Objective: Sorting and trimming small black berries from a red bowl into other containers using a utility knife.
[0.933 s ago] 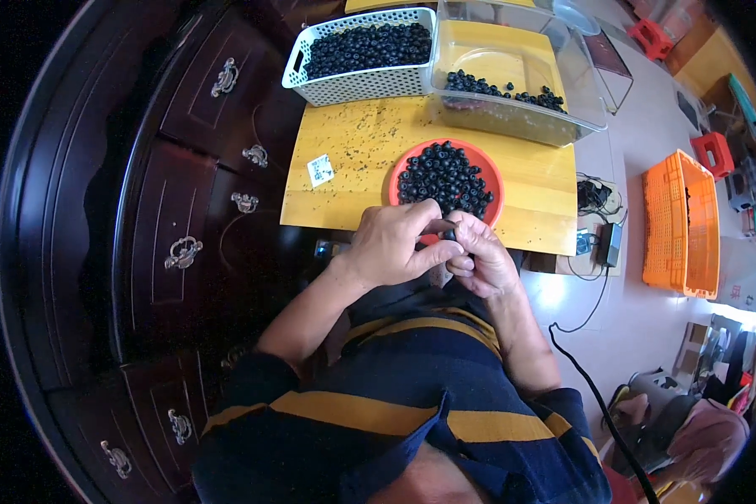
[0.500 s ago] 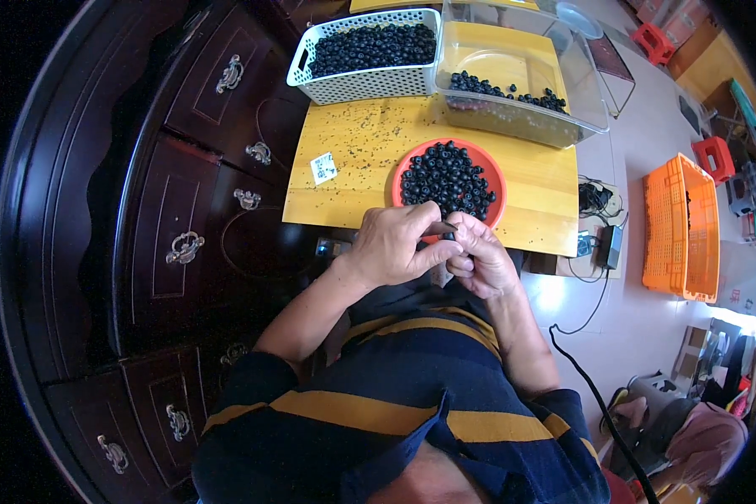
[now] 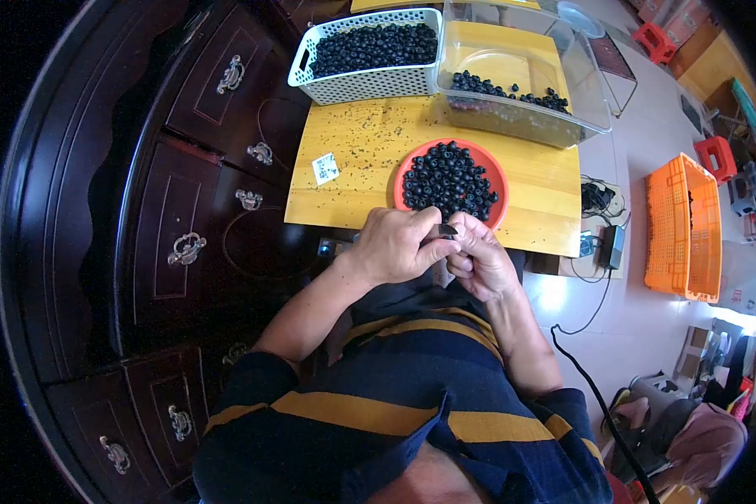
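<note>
Over the near edge of the table, my left hand (image 3: 399,244) is closed around a small dark, pointed blade (image 3: 448,230). The blade reaches toward the fingertips of my right hand (image 3: 482,256), which are pinched together close to it. What the right fingers hold is too small and covered to make out. Just beyond both hands is a red round plate (image 3: 501,181) filled with small black ring-shaped parts (image 3: 449,176), several with a hole through the middle. My hands overlap its near rim in the picture.
At the back of the yellow table (image 3: 538,185) stand a white perforated basket (image 3: 374,86) full of black parts and a clear plastic bin (image 3: 529,128) with some more. A white paper slip (image 3: 325,169) and dark crumbs lie at left. Dark drawers (image 3: 176,227) flank the left; an orange crate (image 3: 683,227) stands right.
The blade between my hands has tilted slightly, and the small black part seen below it at the fingertips no longer shows clearly. Otherwise my hands hold nearly the same place.
</note>
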`<action>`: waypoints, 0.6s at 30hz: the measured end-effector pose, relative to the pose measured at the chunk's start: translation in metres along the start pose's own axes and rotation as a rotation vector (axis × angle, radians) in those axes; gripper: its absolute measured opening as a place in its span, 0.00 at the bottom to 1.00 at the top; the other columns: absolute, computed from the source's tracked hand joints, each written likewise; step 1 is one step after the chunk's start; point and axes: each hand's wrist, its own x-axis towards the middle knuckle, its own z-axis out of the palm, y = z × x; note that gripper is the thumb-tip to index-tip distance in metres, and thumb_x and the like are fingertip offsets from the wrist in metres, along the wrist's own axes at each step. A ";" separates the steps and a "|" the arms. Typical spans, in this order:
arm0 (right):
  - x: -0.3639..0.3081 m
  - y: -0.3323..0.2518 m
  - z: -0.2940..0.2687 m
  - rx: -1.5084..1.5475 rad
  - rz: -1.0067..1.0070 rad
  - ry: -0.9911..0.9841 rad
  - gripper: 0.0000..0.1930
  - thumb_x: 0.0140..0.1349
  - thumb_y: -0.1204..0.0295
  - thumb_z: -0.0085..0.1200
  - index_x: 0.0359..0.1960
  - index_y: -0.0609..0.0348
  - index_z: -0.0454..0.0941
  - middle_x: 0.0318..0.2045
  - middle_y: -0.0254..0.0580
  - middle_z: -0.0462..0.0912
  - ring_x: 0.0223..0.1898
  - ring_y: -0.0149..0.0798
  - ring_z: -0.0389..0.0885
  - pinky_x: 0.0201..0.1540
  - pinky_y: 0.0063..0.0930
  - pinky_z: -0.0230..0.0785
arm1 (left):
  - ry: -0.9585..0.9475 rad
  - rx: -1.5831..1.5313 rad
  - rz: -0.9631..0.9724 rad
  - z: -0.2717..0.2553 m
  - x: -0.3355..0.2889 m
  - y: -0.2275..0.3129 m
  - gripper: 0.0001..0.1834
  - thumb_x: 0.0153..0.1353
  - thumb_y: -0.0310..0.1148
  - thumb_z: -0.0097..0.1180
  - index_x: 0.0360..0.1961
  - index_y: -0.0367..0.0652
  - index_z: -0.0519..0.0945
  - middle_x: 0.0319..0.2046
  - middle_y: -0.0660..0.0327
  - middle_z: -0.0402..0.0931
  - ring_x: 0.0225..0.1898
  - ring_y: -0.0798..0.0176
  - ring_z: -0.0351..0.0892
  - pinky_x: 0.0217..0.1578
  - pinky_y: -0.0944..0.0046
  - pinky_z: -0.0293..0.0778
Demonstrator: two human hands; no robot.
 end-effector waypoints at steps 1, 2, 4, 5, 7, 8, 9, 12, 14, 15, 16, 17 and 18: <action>0.000 0.000 0.000 0.011 0.016 0.012 0.08 0.74 0.65 0.55 0.38 0.52 0.72 0.25 0.26 0.71 0.18 0.18 0.60 0.18 0.11 0.48 | -0.001 0.000 0.001 0.000 0.000 -0.001 0.22 0.63 0.51 0.64 0.28 0.45 0.72 0.18 0.56 0.77 0.21 0.48 0.81 0.22 0.51 0.74; 0.000 0.000 0.000 0.021 0.032 0.024 0.08 0.74 0.65 0.55 0.38 0.52 0.72 0.25 0.25 0.70 0.18 0.18 0.60 0.18 0.11 0.48 | -0.009 0.030 0.026 0.001 0.000 -0.001 0.22 0.64 0.51 0.64 0.27 0.45 0.72 0.18 0.56 0.78 0.21 0.49 0.81 0.22 0.52 0.74; 0.001 0.000 0.000 0.024 0.038 0.030 0.08 0.73 0.65 0.56 0.38 0.51 0.72 0.26 0.25 0.70 0.18 0.18 0.60 0.18 0.11 0.48 | -0.019 0.061 0.051 0.001 0.000 -0.003 0.22 0.64 0.51 0.64 0.27 0.45 0.72 0.18 0.57 0.78 0.21 0.49 0.82 0.22 0.53 0.74; 0.001 0.001 0.000 0.026 0.045 0.035 0.08 0.73 0.64 0.56 0.38 0.51 0.72 0.26 0.25 0.70 0.18 0.18 0.60 0.18 0.11 0.48 | -0.011 0.077 0.079 0.001 0.001 -0.005 0.22 0.63 0.51 0.64 0.27 0.45 0.72 0.19 0.58 0.78 0.22 0.50 0.82 0.22 0.53 0.74; 0.002 0.003 0.004 0.055 0.047 0.054 0.08 0.73 0.63 0.57 0.38 0.50 0.73 0.26 0.24 0.71 0.19 0.17 0.61 0.18 0.11 0.48 | -0.005 0.094 0.108 -0.002 0.003 -0.005 0.22 0.63 0.51 0.65 0.28 0.45 0.72 0.20 0.59 0.78 0.22 0.51 0.82 0.22 0.54 0.74; 0.002 0.003 0.005 0.081 0.050 0.072 0.08 0.73 0.62 0.57 0.37 0.49 0.74 0.25 0.23 0.72 0.19 0.17 0.62 0.17 0.11 0.48 | 0.018 0.042 0.074 -0.005 0.006 -0.002 0.22 0.62 0.51 0.66 0.28 0.45 0.73 0.20 0.59 0.78 0.22 0.52 0.82 0.22 0.55 0.74; 0.002 0.004 0.005 0.082 0.049 0.072 0.08 0.73 0.62 0.57 0.37 0.49 0.74 0.25 0.23 0.72 0.19 0.17 0.62 0.17 0.11 0.48 | 0.040 -0.011 0.041 -0.006 0.008 -0.001 0.22 0.61 0.51 0.67 0.28 0.44 0.73 0.20 0.59 0.78 0.23 0.53 0.83 0.22 0.55 0.75; 0.003 0.006 0.005 0.246 0.070 0.085 0.08 0.72 0.62 0.58 0.38 0.49 0.75 0.26 0.24 0.72 0.19 0.18 0.63 0.17 0.11 0.50 | 0.119 -0.083 0.004 -0.004 0.010 -0.001 0.24 0.59 0.52 0.69 0.29 0.44 0.73 0.21 0.59 0.78 0.22 0.53 0.82 0.23 0.56 0.75; 0.003 0.005 0.002 0.327 0.091 0.080 0.08 0.72 0.62 0.58 0.41 0.51 0.75 0.26 0.25 0.71 0.19 0.19 0.64 0.17 0.11 0.52 | 0.107 -0.065 0.007 -0.005 0.011 -0.003 0.24 0.58 0.52 0.69 0.29 0.44 0.73 0.21 0.59 0.78 0.23 0.53 0.82 0.23 0.56 0.75; 0.003 0.005 0.002 0.327 0.091 0.081 0.08 0.72 0.62 0.58 0.41 0.51 0.75 0.26 0.25 0.71 0.19 0.19 0.64 0.17 0.11 0.52 | 0.095 -0.046 0.010 -0.005 0.011 -0.004 0.24 0.57 0.52 0.69 0.29 0.44 0.73 0.21 0.58 0.77 0.23 0.53 0.82 0.23 0.56 0.75; 0.004 0.005 0.003 0.330 0.098 0.069 0.08 0.71 0.63 0.58 0.41 0.51 0.75 0.26 0.26 0.71 0.19 0.19 0.64 0.17 0.12 0.52 | 0.096 -0.046 0.008 -0.006 0.011 -0.004 0.24 0.57 0.52 0.69 0.29 0.44 0.73 0.21 0.58 0.77 0.23 0.53 0.82 0.23 0.56 0.75; 0.004 0.006 0.003 0.332 0.105 0.057 0.09 0.71 0.63 0.59 0.42 0.51 0.75 0.26 0.26 0.71 0.19 0.19 0.65 0.17 0.12 0.53 | 0.093 -0.038 0.013 -0.006 0.011 -0.005 0.24 0.57 0.53 0.69 0.29 0.44 0.73 0.21 0.58 0.78 0.23 0.52 0.82 0.24 0.56 0.75; 0.005 0.007 0.002 0.332 0.108 0.056 0.09 0.71 0.63 0.59 0.42 0.51 0.75 0.26 0.26 0.71 0.19 0.19 0.65 0.17 0.12 0.53 | 0.090 -0.031 0.018 -0.006 0.011 -0.005 0.25 0.57 0.53 0.69 0.29 0.44 0.73 0.21 0.58 0.78 0.23 0.52 0.83 0.24 0.56 0.76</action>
